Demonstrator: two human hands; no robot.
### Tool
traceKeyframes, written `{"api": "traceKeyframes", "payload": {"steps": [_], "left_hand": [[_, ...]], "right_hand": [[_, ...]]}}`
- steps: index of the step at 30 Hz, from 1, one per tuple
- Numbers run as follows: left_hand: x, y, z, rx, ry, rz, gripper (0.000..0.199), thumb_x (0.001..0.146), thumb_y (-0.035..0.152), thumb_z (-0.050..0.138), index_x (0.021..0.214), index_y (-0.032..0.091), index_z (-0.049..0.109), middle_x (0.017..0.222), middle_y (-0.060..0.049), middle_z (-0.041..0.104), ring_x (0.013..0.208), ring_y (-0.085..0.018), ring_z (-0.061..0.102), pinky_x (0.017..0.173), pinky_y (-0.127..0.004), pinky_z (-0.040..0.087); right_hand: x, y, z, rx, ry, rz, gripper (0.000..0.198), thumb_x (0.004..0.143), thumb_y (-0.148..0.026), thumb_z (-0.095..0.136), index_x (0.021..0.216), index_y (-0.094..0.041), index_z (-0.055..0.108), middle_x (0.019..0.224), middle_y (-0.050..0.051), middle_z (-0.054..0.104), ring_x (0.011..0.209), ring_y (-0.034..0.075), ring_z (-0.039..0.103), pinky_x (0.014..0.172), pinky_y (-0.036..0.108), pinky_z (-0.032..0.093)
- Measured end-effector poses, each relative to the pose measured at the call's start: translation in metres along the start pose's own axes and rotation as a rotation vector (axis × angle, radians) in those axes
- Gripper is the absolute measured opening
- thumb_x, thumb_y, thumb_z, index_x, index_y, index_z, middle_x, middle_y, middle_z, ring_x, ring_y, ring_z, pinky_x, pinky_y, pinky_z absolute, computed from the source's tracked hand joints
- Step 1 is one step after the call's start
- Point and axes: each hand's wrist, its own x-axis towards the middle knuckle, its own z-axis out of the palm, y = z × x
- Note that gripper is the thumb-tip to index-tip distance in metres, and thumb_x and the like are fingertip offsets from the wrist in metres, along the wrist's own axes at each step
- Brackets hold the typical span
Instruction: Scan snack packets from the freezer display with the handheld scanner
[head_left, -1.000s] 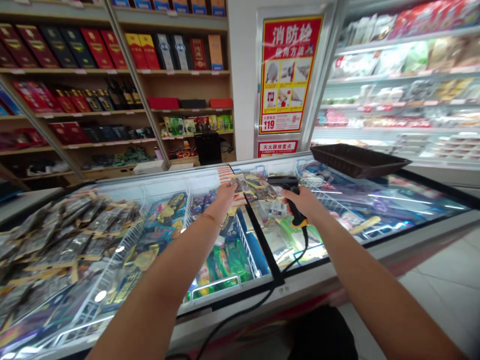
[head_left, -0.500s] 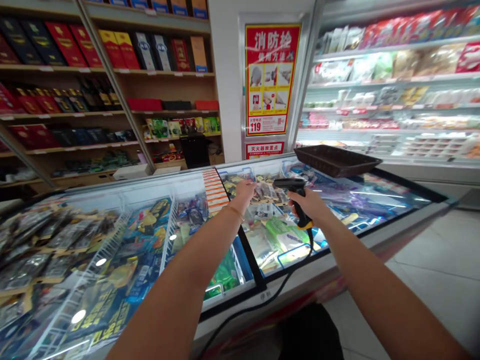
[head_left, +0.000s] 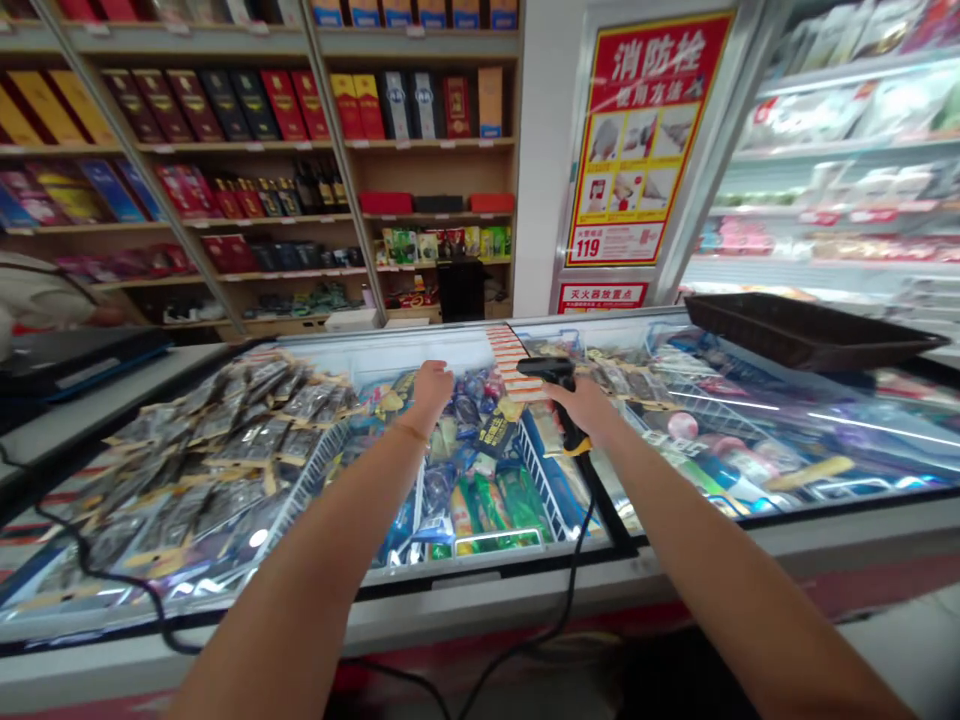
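Note:
My right hand (head_left: 589, 408) grips a black handheld barcode scanner (head_left: 546, 368) with a yellow-orange base, its head pointing left. From the handle a black cable (head_left: 571, 590) runs down the front of a glass-topped chest freezer (head_left: 457, 590). My left hand (head_left: 433, 388) is held over the glass, left of the scanner, fingers curled in and nothing visible in them; a thin bracelet circles that wrist. Below the hands, wire baskets hold blue, dark and green frozen packs (head_left: 491, 500). An orange-and-white striped strip (head_left: 504, 352) lies by the scanner head.
Many dark packets (head_left: 247, 430) fill the freezer's left part. A brown tray (head_left: 810, 328) rests on the right end. At far left are a dark flat device (head_left: 90, 360) and what looks like a person's pale sleeve (head_left: 37, 290). Boxed goods stand on shelves (head_left: 420, 145) behind.
My view has turned left, bringing more shelving and the dark device into sight. The scanner and both hands have moved left along the freezer, my left hand now left of the striped strip.

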Motion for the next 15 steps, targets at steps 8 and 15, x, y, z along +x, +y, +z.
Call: {"api": "traceKeyframes", "payload": {"steps": [8,15], "left_hand": [[0.024,-0.014,-0.162,0.643,0.154,0.046,0.030,0.077,0.022,0.072,0.106,0.018,0.064,0.129,-0.027,0.063,0.135,-0.048,0.051,0.113,-0.065,0.036],[0.025,-0.029,-0.220,0.949,0.161,-0.044,0.046,0.077,0.042,0.079,0.112,0.014,0.065,0.132,-0.034,0.061,0.134,-0.056,0.049,0.107,-0.075,0.036]], "right_hand": [[-0.005,0.007,0.083,0.052,-0.146,0.022,0.024,0.094,-0.021,0.071,0.078,-0.020,0.054,0.056,-0.004,0.060,0.039,0.010,0.053,0.038,0.022,0.044],[-0.010,0.021,0.096,0.033,-0.169,0.029,0.019,0.094,-0.018,0.069,0.084,-0.020,0.054,0.058,-0.004,0.061,0.041,0.011,0.054,0.038,0.021,0.043]]}}
